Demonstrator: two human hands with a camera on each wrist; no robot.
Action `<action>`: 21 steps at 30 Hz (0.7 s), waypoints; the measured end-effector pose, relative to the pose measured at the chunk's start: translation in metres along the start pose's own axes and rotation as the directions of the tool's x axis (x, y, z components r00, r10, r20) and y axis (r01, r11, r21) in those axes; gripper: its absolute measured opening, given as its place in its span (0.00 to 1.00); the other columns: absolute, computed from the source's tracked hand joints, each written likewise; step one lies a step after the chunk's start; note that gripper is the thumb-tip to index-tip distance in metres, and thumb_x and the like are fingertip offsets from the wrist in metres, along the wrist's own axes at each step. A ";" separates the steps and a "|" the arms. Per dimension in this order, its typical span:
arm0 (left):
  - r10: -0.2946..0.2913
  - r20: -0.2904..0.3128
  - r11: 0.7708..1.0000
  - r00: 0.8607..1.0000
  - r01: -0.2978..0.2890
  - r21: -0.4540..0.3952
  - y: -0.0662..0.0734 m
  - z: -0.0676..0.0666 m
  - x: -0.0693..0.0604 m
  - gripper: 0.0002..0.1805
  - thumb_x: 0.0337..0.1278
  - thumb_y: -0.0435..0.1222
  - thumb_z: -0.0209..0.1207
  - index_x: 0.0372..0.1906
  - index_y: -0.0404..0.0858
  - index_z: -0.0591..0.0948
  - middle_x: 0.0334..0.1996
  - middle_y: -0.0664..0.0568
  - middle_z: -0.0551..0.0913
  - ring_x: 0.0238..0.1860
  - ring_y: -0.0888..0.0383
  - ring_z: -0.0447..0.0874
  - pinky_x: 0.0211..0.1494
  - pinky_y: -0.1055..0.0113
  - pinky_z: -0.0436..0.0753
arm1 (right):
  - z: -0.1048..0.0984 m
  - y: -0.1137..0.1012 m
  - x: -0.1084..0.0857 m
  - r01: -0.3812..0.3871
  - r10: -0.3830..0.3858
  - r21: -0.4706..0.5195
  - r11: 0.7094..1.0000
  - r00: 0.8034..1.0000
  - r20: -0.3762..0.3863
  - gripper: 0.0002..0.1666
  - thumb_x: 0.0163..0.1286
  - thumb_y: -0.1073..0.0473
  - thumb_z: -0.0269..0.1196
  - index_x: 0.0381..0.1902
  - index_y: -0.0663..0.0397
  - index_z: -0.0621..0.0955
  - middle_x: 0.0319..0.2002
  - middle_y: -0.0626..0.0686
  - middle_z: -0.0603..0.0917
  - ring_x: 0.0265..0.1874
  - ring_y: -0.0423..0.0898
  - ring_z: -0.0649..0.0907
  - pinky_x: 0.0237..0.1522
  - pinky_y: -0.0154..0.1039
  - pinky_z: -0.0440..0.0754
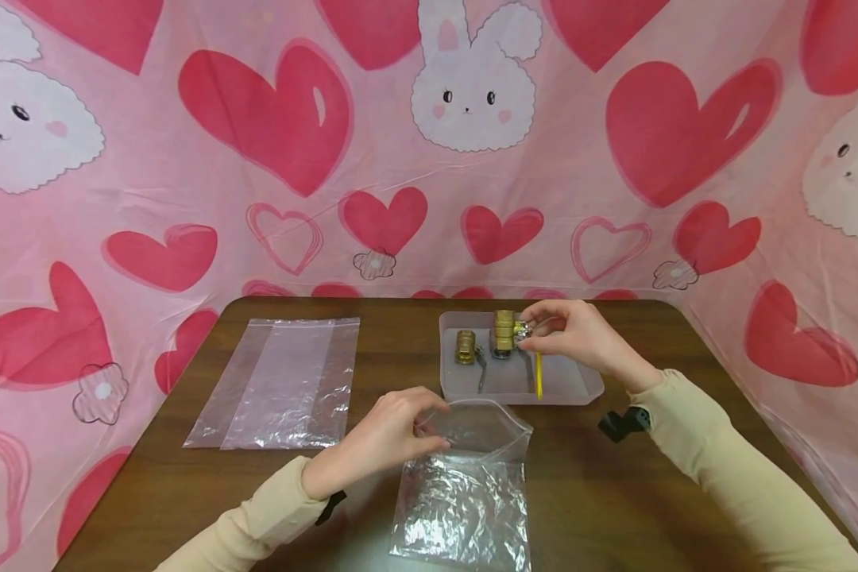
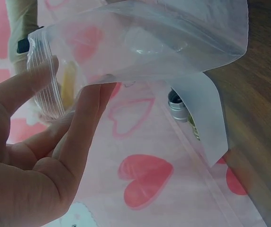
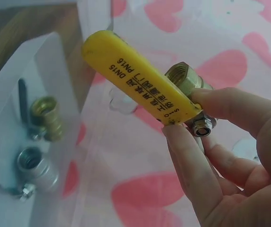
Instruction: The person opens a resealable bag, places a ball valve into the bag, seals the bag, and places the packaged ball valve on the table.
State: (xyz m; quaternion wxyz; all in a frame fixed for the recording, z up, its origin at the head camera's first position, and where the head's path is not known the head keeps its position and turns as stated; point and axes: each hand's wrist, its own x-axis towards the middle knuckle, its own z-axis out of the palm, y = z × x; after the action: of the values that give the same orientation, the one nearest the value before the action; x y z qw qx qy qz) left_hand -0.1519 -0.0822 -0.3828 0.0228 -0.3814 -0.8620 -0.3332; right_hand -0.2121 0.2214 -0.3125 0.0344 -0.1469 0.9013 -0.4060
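Note:
A brass ball valve [image 1: 504, 327] with a yellow lever [image 3: 135, 75] is pinched between the thumb and fingers of my right hand [image 1: 579, 338], above the tray. Dark print marks the lever. My left hand [image 1: 393, 433] holds the mouth of a clear zip bag [image 1: 465, 508], which gapes toward the tray while its lower part lies on the table. The left wrist view shows the thumb at the zip strip [image 2: 45, 85]. In the translucent tray [image 1: 575, 385] sit another brass valve [image 1: 465, 347] and a silver valve [image 3: 38, 168], the latter partly hidden in the head view.
Several flat clear bags [image 1: 286, 389] lie overlapped on the left of the brown wooden table [image 1: 608, 492]. A pink cloth [image 1: 472, 183] with hearts and rabbits hangs behind the table and at both sides.

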 end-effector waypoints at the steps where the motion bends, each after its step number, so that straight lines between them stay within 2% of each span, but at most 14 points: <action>1: -0.001 0.001 1.000 1.000 0.001 -0.002 0.000 0.000 0.000 0.21 0.47 0.35 0.74 0.47 0.32 0.84 0.43 0.45 0.87 0.29 0.63 0.87 0.31 0.83 0.78 | 0.001 -0.003 -0.001 0.014 -0.014 0.005 1.000 1.000 -0.002 0.22 0.57 0.55 0.75 0.49 0.54 0.83 0.41 0.56 0.87 0.37 0.42 0.86 0.37 0.35 0.85; 9: -0.008 -0.015 1.000 1.000 0.007 -0.007 0.001 0.000 0.002 0.21 0.47 0.36 0.74 0.47 0.32 0.84 0.43 0.44 0.88 0.28 0.64 0.87 0.31 0.83 0.78 | 0.015 -0.024 -0.011 0.125 -0.124 0.036 0.992 0.992 -0.014 0.21 0.55 0.60 0.76 0.47 0.54 0.83 0.43 0.55 0.86 0.36 0.39 0.87 0.35 0.34 0.83; 16: -0.020 -0.015 1.000 1.000 0.020 -0.017 0.003 0.000 0.003 0.20 0.47 0.36 0.74 0.46 0.33 0.85 0.42 0.45 0.88 0.27 0.66 0.85 0.30 0.82 0.78 | 0.026 -0.040 -0.021 0.224 -0.225 0.069 0.972 0.974 0.004 0.21 0.53 0.65 0.76 0.45 0.54 0.83 0.42 0.55 0.86 0.35 0.40 0.86 0.27 0.36 0.83; 21: -0.020 -0.030 1.000 0.999 0.019 -0.025 0.004 0.000 0.004 0.20 0.47 0.36 0.74 0.45 0.33 0.84 0.42 0.44 0.88 0.27 0.66 0.84 0.31 0.82 0.79 | 0.039 -0.043 -0.028 0.293 -0.293 0.021 0.956 0.956 0.001 0.20 0.51 0.64 0.77 0.42 0.51 0.83 0.39 0.50 0.86 0.34 0.39 0.87 0.32 0.35 0.84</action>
State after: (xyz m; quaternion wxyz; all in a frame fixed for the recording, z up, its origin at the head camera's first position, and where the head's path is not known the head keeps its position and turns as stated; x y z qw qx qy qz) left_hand -0.1521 -0.0781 -0.3797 0.0280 -0.3680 -0.8611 -0.3497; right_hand -0.1686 0.1745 -0.3080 -0.0227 -0.2791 0.8653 -0.4158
